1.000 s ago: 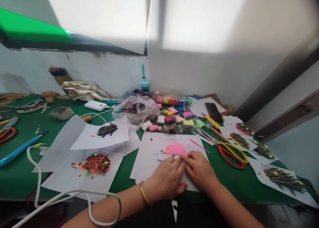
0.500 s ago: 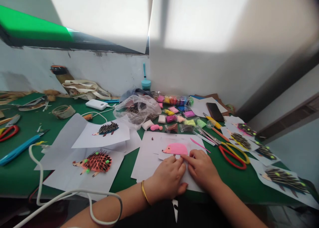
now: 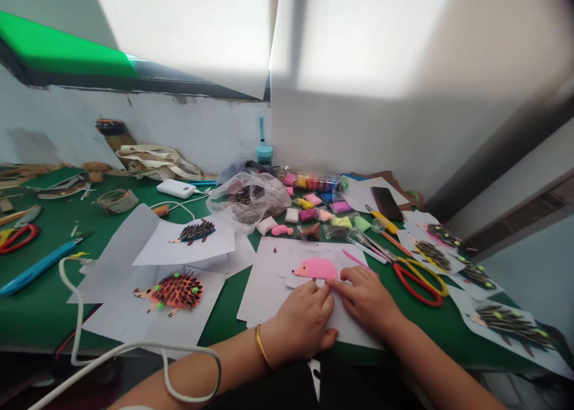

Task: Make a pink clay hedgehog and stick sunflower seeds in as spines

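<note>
Pink half-round foam-clay hedgehog body (image 3: pixel 316 268) lies flat on a white paper sheet (image 3: pixel 269 278) at the near-centre of the green table (image 3: pixel 36 314), with red-and-yellow scissors (image 3: pixel 419 278) just to its right. Left hand (image 3: pixel 300 320) and right hand (image 3: pixel 365 299) sit side by side, fingers half-curled with tips down at the shape's lower edge, and nothing visibly gripped. My read: light, soft, dents easily and is probably stuck to the sheet, so move it by the paper margin, not the clay.
</note>
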`<state>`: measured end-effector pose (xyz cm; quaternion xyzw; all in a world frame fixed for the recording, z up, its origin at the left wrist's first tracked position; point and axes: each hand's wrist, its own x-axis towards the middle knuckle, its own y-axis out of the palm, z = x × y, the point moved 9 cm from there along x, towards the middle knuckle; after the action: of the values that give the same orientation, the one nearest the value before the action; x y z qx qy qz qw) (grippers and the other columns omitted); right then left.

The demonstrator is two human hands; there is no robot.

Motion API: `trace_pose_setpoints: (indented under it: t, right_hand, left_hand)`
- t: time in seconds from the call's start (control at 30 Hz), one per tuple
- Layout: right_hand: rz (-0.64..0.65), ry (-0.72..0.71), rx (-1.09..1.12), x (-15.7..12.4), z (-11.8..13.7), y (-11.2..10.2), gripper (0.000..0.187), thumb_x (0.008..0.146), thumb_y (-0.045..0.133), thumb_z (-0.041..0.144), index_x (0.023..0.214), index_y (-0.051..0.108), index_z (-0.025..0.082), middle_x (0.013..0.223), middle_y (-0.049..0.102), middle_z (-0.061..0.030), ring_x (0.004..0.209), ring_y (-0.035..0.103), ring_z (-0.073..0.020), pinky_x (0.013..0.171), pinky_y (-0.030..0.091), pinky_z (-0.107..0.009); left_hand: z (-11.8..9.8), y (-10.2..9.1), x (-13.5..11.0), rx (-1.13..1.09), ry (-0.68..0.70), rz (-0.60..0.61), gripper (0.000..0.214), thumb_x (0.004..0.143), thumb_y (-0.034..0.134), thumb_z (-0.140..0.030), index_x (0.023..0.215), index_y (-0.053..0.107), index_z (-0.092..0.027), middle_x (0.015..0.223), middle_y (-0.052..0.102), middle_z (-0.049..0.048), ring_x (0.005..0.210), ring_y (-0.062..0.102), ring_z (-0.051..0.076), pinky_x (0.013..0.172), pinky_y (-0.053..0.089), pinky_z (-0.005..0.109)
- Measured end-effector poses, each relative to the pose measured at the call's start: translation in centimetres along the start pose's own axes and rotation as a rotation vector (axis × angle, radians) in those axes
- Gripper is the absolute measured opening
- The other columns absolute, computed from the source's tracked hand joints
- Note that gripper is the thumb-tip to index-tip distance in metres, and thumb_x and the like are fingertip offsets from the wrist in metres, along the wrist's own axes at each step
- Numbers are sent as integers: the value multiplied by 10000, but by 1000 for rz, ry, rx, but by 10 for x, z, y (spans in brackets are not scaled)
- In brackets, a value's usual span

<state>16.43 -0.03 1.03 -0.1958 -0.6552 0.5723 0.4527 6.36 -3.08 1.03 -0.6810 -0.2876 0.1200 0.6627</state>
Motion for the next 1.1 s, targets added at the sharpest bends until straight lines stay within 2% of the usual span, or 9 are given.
trace_pose_setpoints:
  t: [0.1, 0.27, 0.47, 0.7, 0.87, 0.97, 1.1]
  right_hand:
    - [-23, -14, -46, 3, 1, -1, 356, 850, 615, 183, 1174, 707, 297, 960, 635, -57, 924, 529, -223, 858, 369, -365]
    - [-81, -8, -56, -1, 1, -5, 436, 839, 585, 153, 1244, 677, 283, 958, 630, -61, 910, 523, -217, 863, 369, -363]
    - [-3, 14, -29, 1, 1, 0, 392, 857, 578, 160, 1206, 694, 294, 971, 635, -56, 940, 531, -218, 871, 374, -364]
    - [-50, 77, 27, -5, -3, -3, 381, 856, 552, 133, 1179, 702, 265, 972, 639, -65, 939, 527, -227, 894, 386, -390]
    - [-21, 211, 283, -9, -9, 6, 321, 873, 497, 149, 1098, 719, 210, 947, 624, -72, 919, 557, -215, 857, 449, -370]
    - [-5, 358, 492, -12, -9, 15, 389, 878, 449, 158, 1198, 663, 209, 911, 606, -54, 881, 578, -196, 816, 495, -344]
    - [-128, 508, 636, -18, -9, 11, 508, 856, 418, 160, 1350, 517, 225, 1055, 605, -62, 928, 603, -185, 793, 529, -321]
  left_hand:
    - [0, 0, 0, 0, -1, -3, 586, 842, 574, -500, 1244, 543, -75, 1231, 586, 165, 1052, 520, 316, 932, 447, 425]
    - [0, 1, -1, -19, 3, -16, 580, 841, 580, -490, 1250, 531, -82, 1232, 590, 170, 1053, 519, 312, 923, 445, 429]
    - [1, 0, 0, -37, -12, -9, 584, 838, 580, -489, 1257, 530, -86, 1242, 585, 170, 1029, 530, 308, 901, 458, 434]
    - [2, -1, -2, -60, -23, -19, 555, 838, 589, -475, 1243, 540, -100, 1277, 577, 171, 1079, 533, 317, 943, 449, 437]
    - [6, -2, -4, -79, -71, -52, 547, 832, 592, -492, 1220, 543, -109, 1406, 480, 209, 1213, 488, 352, 1017, 409, 458]
    - [6, -2, -4, -101, -62, -38, 526, 835, 586, -496, 1200, 547, -119, 1383, 503, 188, 1219, 488, 350, 1035, 399, 460]
    - [8, -1, -3, -107, -81, -25, 534, 806, 620, -499, 1185, 550, -129, 1378, 513, 178, 1197, 494, 354, 1015, 415, 471]
